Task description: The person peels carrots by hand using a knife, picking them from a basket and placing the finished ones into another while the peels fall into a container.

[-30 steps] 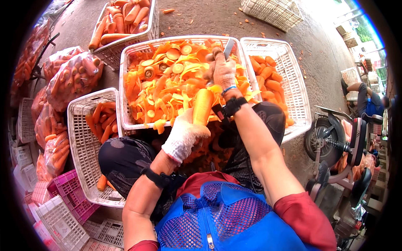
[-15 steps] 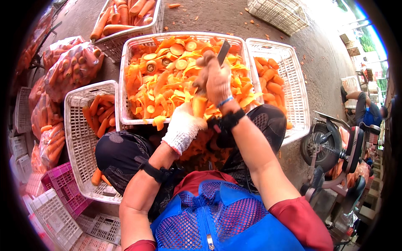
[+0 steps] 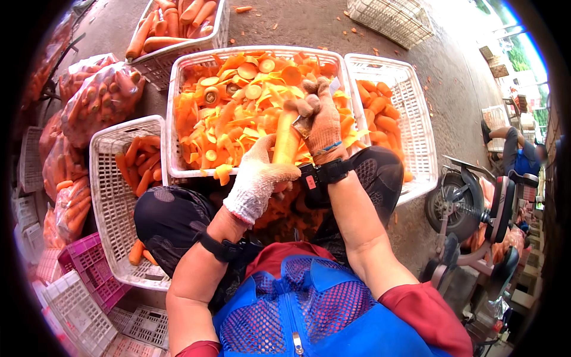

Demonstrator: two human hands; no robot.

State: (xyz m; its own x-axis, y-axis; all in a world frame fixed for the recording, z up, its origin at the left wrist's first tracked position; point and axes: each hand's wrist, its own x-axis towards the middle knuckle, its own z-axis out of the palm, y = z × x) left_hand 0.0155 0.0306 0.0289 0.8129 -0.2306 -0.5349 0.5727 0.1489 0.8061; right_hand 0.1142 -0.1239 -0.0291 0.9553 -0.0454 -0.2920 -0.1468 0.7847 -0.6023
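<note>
My left hand (image 3: 259, 181), in a white knit glove, grips the lower end of a pale, peeled carrot (image 3: 286, 140) that points away from me. In an orange-stained glove, my right hand (image 3: 321, 119) closes on a knife pressed against the carrot's upper part; the blade is mostly hidden by the fingers. Both hands are over the near edge of a white crate (image 3: 172, 119) heaped with carrot peels and cut ends.
A white crate (image 3: 419, 119) on the right holds peeled carrots. Another crate (image 3: 107, 178) with unpeeled carrots stands left of my knee, and one more (image 3: 178, 35) is further back. Bags of carrots (image 3: 101, 95) and a pink crate (image 3: 89, 268) lie left. A scooter (image 3: 470, 205) and another person (image 3: 517, 154) are on the right.
My right hand has drawn the knife along the carrot; the blade that stuck up above the hand is now mostly hidden. My left hand keeps its hold on the carrot.
</note>
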